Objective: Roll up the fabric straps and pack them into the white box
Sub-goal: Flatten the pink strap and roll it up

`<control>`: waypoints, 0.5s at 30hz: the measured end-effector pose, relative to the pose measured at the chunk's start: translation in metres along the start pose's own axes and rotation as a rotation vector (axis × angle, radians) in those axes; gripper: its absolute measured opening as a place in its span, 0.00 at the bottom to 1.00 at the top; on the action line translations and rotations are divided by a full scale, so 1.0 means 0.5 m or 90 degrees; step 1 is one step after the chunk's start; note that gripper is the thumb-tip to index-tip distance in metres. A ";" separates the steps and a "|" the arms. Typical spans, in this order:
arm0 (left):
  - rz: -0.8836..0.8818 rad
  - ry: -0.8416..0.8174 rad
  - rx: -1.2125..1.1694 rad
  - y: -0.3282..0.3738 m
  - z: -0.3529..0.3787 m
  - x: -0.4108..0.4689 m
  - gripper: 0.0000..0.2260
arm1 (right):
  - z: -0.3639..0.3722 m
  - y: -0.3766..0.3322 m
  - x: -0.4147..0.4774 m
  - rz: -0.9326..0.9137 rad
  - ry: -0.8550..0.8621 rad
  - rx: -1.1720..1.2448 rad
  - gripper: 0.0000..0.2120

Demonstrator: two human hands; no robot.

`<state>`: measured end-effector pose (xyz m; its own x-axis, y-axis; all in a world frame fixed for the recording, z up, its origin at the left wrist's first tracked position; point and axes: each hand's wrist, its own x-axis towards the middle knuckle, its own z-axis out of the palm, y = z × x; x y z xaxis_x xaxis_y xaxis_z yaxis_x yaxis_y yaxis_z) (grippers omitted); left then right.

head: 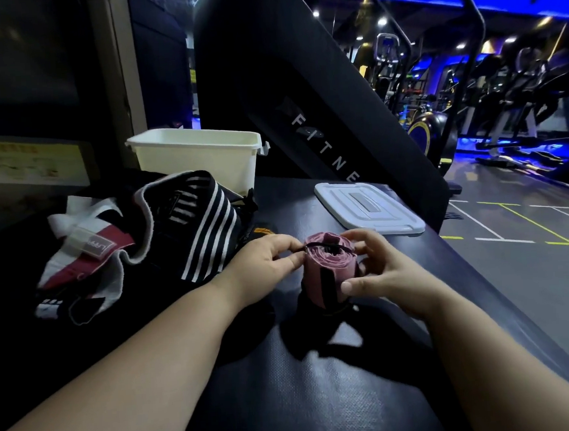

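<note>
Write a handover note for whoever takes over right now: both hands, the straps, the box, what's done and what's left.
Left hand: pinches the black loop at the top of the pink strap roll.
Right hand: grips the roll's side; the roll is on end.
White box: open, behind the strap pile; contents not visible. Its lid lies flat on the dark table, to the right.
Done: pink strap rolled.
Left: secure it, box it, then roll the black striped strap and the white-and-red strap, both loose in the pile.
</note>
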<state>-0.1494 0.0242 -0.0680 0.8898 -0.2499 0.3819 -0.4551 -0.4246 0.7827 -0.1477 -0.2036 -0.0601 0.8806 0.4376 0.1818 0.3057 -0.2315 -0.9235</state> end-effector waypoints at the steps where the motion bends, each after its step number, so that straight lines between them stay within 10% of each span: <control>1: -0.016 -0.018 -0.028 0.004 -0.002 -0.002 0.10 | -0.002 0.005 0.002 0.001 -0.005 -0.002 0.37; 11: -0.031 -0.194 -0.088 0.037 -0.019 -0.017 0.10 | 0.004 0.008 -0.004 0.004 -0.074 0.119 0.46; 15: -0.003 -0.138 -0.086 0.036 -0.010 -0.017 0.09 | 0.011 0.003 -0.005 -0.022 -0.080 0.095 0.32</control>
<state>-0.1647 0.0228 -0.0549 0.8573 -0.4356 0.2745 -0.4293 -0.3102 0.8482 -0.1514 -0.2002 -0.0639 0.8156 0.5501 0.1795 0.2698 -0.0870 -0.9590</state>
